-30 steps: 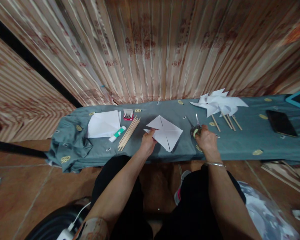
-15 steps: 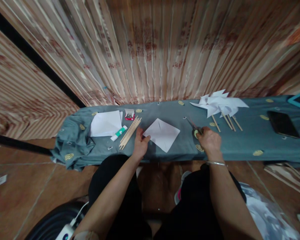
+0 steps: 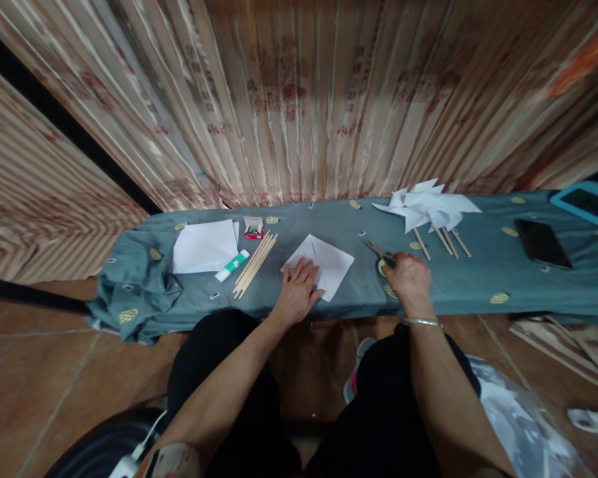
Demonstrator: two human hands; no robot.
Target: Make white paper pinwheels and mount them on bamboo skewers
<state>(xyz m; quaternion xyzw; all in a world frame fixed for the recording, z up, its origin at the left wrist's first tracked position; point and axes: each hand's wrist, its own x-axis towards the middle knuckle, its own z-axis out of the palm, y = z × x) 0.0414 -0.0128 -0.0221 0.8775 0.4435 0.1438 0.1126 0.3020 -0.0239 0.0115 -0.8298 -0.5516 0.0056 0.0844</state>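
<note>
Flat on the lower left part of a square white sheet of paper [image 3: 335, 265] lies my left hand [image 3: 299, 287], its fingers spread. Slits run inward on the sheet, which is turned like a diamond. To the right, my right hand [image 3: 409, 277] is closed around the handles of a pair of scissors [image 3: 377, 249]. The blades point up and left, apart from the paper, and rest at or close to the cloth. My palm hides part of the handles.
Left of the sheet lie wooden sticks [image 3: 255, 265], a glue stick [image 3: 232, 265], a small red box [image 3: 254, 228] and stacked white paper [image 3: 204, 247]. To the right are paper pinwheels [image 3: 431, 204], a black phone [image 3: 544, 243] and a blue-framed device [image 3: 591, 202]. A curtain [image 3: 299, 99] hangs behind.
My left hand has moved from the sheet's left corner onto its surface, with the fingers now spread flat. My right hand still holds the scissors. The view has shifted slightly.
</note>
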